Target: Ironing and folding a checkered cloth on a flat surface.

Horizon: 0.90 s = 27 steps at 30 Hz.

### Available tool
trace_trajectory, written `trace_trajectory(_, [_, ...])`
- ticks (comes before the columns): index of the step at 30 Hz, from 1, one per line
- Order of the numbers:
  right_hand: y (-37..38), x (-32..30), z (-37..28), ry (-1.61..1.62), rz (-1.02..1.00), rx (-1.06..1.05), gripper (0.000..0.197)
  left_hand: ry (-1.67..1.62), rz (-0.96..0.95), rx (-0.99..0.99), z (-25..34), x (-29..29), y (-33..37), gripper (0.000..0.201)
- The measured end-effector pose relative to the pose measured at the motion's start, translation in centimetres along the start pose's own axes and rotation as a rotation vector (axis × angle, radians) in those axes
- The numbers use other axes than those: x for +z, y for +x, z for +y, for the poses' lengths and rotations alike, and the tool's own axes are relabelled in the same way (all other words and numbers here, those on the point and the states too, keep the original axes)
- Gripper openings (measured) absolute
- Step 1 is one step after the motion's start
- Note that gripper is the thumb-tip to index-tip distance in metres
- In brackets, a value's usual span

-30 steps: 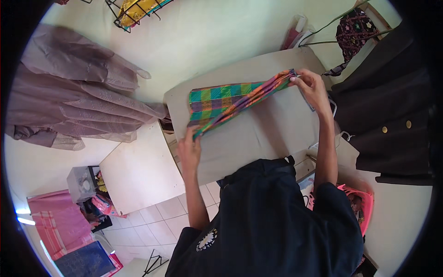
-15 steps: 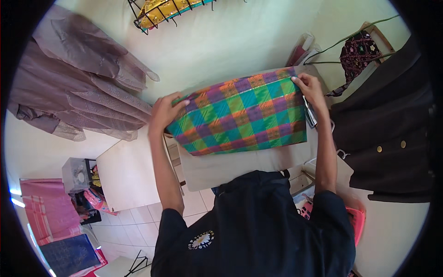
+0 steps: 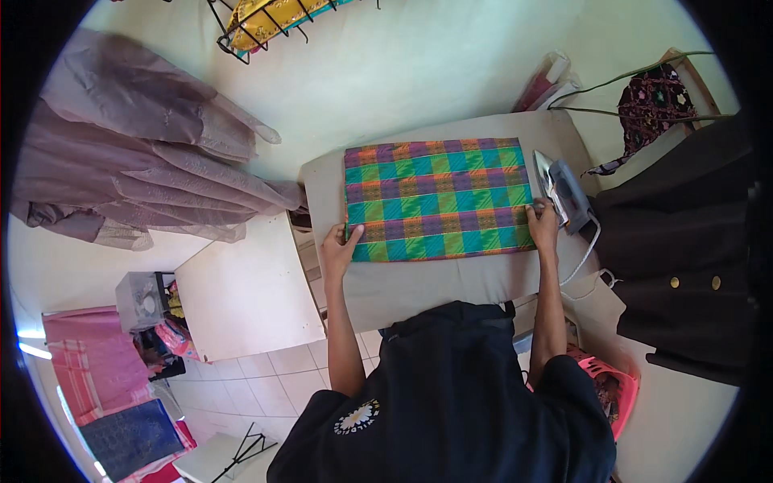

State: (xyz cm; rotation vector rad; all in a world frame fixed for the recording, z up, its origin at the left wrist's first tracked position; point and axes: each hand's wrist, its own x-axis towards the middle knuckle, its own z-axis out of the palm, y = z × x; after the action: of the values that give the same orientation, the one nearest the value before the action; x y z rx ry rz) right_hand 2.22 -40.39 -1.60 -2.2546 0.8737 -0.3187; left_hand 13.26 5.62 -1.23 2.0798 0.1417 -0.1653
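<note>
A folded checked cloth [image 3: 439, 197] in green, purple and orange lies flat on a beige padded ironing board [image 3: 483, 282]. My left hand [image 3: 340, 248] is at its near left edge, thumb on top and the other fingers curled beside the edge. Across from it, my right hand [image 3: 543, 225] grips the right edge near the lower corner, its fingers bent together. Just beyond my right hand an iron [image 3: 565, 193] rests on the board, with its pale cord [image 3: 586, 256] hanging toward me.
Left of the board stands a white tabletop [image 3: 245, 294], with a mauve garment [image 3: 153, 161] hanging above it. A dark buttoned garment [image 3: 684, 258] hangs at the right. Below it sits a pink basket [image 3: 620, 386]. A black wire rack [image 3: 270, 32] is on the far wall.
The cloth, held raised and slanted before, now lies flat and straight on the board. Both hands have come down nearer to me along its sides. The iron is now uncovered.
</note>
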Motion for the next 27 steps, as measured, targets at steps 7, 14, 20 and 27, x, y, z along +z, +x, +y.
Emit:
trace_trajectory(7, [-0.6,-0.3,-0.7,-0.033,-0.050,-0.014,0.026,0.087,-0.016,0.154,2.0,-0.1,-0.8,0.034])
trace_trajectory(14, [-2.2,-2.4,-1.1,0.074,0.051,-0.144,0.025,-0.026,0.030,0.099,1.9,-1.5,-3.6,0.026])
trace_trajectory(20, [-3.0,-1.4,1.2,0.055,0.036,-0.043,0.023,0.185,0.067,0.043,2.6,0.3,-5.2,0.030])
trace_trajectory(27, [0.9,0.2,-2.2,-0.026,0.024,-0.054,0.032,0.308,0.287,0.201,2.1,1.7,0.4,0.037])
